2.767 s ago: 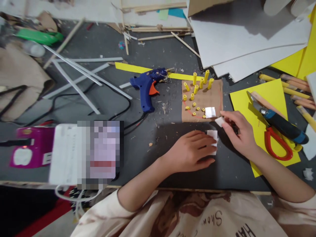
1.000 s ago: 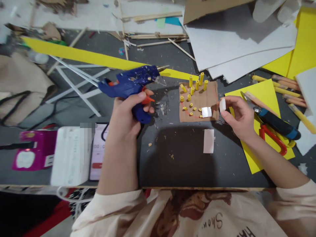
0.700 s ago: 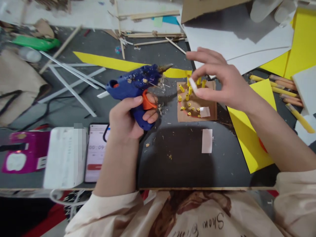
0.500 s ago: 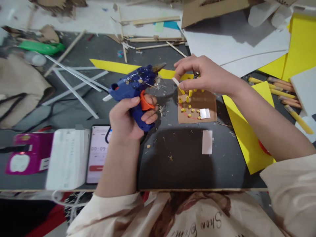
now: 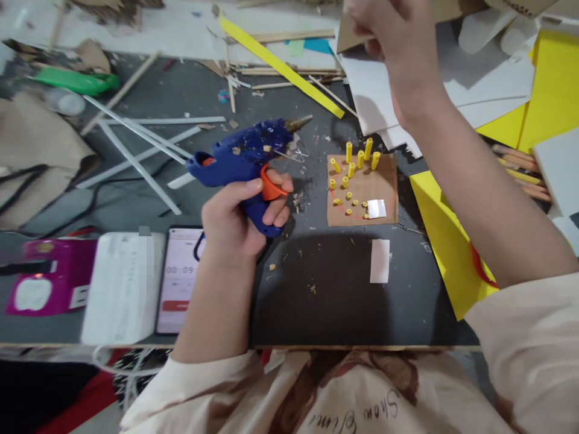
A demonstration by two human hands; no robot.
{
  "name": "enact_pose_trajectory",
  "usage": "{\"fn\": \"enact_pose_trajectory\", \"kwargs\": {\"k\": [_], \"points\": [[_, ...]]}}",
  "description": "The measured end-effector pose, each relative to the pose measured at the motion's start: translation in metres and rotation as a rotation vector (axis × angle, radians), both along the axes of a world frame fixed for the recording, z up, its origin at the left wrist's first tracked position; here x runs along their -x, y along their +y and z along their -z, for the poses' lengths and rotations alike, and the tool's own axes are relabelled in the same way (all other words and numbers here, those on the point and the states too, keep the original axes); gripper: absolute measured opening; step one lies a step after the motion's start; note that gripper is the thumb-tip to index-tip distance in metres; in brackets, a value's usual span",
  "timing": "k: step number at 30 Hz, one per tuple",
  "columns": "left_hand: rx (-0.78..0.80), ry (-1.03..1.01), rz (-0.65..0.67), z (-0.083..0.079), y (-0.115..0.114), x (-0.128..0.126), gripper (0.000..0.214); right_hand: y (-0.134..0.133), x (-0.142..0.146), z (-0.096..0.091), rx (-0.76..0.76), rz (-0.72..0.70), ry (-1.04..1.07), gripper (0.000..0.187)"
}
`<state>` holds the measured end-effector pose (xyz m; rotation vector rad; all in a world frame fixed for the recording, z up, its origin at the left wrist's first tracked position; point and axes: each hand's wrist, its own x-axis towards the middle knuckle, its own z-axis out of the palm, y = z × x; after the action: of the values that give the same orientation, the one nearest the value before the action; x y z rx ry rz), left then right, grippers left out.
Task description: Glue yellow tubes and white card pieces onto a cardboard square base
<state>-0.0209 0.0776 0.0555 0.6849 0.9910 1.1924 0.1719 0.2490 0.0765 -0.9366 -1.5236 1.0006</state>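
Note:
My left hand (image 5: 235,217) grips a blue hot-glue gun (image 5: 239,160), one finger on its orange trigger, nozzle pointing right above the dark table. My right hand (image 5: 393,30) is raised at the top edge with its fingers curled together; what they hold is hidden. Below its forearm lies a brown cardboard square (image 5: 384,178) with several upright yellow pegs (image 5: 360,158) and a small white piece (image 5: 375,208) stuck on it. A loose white paper rectangle (image 5: 380,260) lies just in front of the square. A long yellow strip (image 5: 280,65) lies diagonally at the back.
A phone (image 5: 178,280), a white box (image 5: 122,289) and a magenta box (image 5: 40,283) sit front left. White sticks (image 5: 136,150) cross at the left. Yellow paper (image 5: 446,241) with red scissor handles (image 5: 479,268) lies right; white sheets (image 5: 474,84) are stacked behind.
My left hand left the white rectangle and picked up the glue gun. My right hand rose from beside the cardboard square to the top edge. The yellow strip now lies farther back.

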Motion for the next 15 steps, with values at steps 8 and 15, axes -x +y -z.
{"fn": "enact_pose_trajectory", "kwargs": {"k": [8,15], "points": [[-0.024,0.119,0.095,-0.001,-0.009,-0.006,0.011,-0.152,-0.061,0.029,0.044,-0.051,0.198,0.023],[0.015,0.279,0.280,0.005,-0.018,-0.002,0.005,-0.208,-0.068,0.061,0.124,-0.033,0.029,0.024]]}}
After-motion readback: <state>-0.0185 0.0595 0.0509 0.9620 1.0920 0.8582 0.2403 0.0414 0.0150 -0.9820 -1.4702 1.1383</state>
